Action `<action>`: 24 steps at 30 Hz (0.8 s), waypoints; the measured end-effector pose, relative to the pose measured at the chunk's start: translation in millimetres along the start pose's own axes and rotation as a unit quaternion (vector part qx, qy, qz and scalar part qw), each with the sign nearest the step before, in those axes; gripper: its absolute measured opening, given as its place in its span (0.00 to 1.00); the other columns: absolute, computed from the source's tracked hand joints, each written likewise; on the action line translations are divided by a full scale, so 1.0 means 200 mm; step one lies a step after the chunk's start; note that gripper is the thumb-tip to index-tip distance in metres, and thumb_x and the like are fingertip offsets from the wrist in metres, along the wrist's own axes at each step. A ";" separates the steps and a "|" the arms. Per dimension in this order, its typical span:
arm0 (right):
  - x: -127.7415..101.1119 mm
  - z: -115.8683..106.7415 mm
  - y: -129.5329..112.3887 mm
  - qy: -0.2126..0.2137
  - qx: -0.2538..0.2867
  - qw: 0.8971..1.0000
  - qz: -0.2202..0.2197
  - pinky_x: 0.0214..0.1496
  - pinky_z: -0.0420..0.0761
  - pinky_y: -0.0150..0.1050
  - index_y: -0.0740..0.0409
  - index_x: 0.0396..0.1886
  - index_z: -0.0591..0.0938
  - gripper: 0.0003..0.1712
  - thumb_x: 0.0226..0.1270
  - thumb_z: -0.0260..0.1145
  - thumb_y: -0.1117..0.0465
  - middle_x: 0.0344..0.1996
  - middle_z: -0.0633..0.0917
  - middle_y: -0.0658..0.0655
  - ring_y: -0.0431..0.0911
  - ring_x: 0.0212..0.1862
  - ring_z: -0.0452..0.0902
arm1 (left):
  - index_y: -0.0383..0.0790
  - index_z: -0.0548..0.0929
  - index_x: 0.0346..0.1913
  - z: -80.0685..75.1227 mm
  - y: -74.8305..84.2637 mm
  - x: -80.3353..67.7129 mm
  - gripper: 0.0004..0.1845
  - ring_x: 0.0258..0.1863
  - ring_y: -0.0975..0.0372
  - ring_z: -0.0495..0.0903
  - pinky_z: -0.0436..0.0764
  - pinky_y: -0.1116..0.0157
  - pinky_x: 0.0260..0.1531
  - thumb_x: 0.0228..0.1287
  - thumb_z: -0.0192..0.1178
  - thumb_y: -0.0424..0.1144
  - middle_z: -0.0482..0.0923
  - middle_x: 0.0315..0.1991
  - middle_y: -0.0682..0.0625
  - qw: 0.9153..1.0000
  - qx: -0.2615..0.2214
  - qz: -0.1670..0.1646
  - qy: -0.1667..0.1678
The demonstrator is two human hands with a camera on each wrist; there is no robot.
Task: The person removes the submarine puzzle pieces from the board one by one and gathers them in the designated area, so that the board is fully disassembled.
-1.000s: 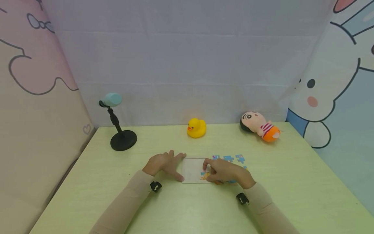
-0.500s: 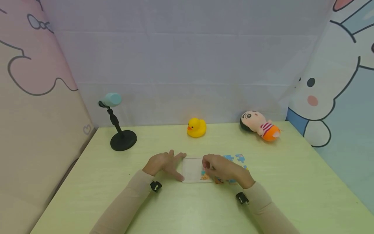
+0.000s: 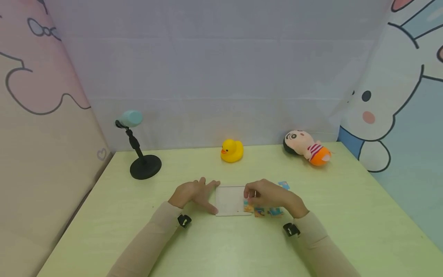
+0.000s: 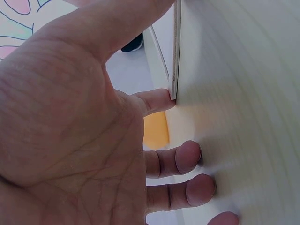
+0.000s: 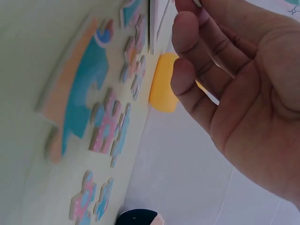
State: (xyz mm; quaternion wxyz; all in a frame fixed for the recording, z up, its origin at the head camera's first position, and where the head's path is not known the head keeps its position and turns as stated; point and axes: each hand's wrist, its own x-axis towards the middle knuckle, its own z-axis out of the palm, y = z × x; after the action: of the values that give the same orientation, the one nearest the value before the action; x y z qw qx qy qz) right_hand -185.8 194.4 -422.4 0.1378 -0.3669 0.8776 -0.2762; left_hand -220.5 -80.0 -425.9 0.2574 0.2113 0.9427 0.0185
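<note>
A thin white puzzle board (image 3: 229, 201) lies flat on the table. My left hand (image 3: 195, 194) spreads thumb and index finger to its two left corners; in the left wrist view the index fingertip (image 4: 161, 99) touches the board's corner. Over the board's right edge, my right hand (image 3: 270, 194) has its fingers curled and pinches a small puzzle piece, whose pale edge (image 5: 197, 3) shows between the fingertips. A blue-and-orange puzzle piece (image 3: 248, 207) shows just under those fingertips, across the board's right edge. The right hand partly hides other pieces.
Loose puzzle pieces (image 3: 259, 212) lie right of the board, several more showing in the right wrist view, pink and blue ones (image 5: 105, 124) among them. Behind stand a yellow rubber duck (image 3: 232, 151), a plush doll (image 3: 307, 148) and a black stand (image 3: 145, 167) with a teal top.
The right hand has shifted right, and the blue-and-orange piece near its fingertips now sits further right, at the board's edge. The left hand has stayed in place.
</note>
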 end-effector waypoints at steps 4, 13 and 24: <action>-0.04 -0.05 0.02 -0.001 0.005 1.000 0.006 0.35 0.77 0.34 0.57 0.36 0.82 0.02 0.70 0.67 0.64 0.28 0.82 0.45 0.37 0.29 0.74 | 0.60 0.56 0.78 0.00 0.00 0.00 0.54 0.53 0.49 0.72 0.77 0.46 0.48 0.51 0.69 0.69 0.66 0.61 0.39 1.000 0.001 0.002 -0.001; -0.14 -0.15 0.05 -0.004 0.048 0.998 0.043 0.28 0.77 0.35 0.58 0.38 0.84 0.03 0.71 0.66 0.63 0.27 0.83 0.53 0.53 0.25 0.78 | 0.61 0.56 0.78 0.00 0.01 0.00 0.54 0.52 0.48 0.73 0.77 0.46 0.47 0.50 0.70 0.69 0.66 0.62 0.39 1.000 -0.006 0.003 -0.002; -0.22 -0.24 0.09 -0.001 0.027 0.998 0.055 0.36 0.79 0.36 0.57 0.37 0.86 0.03 0.70 0.67 0.63 0.29 0.83 0.47 0.44 0.33 0.78 | 0.62 0.57 0.78 0.01 0.00 0.00 0.54 0.52 0.49 0.73 0.77 0.47 0.46 0.49 0.69 0.70 0.66 0.62 0.39 1.000 -0.007 -0.005 0.001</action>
State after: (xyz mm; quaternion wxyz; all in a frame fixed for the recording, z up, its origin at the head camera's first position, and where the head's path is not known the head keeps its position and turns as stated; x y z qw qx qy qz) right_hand -186.2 255.4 -392.1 0.1632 -0.3144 0.8887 -0.2911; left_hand -220.2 -79.9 -427.2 0.2584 0.2049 0.9438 0.0238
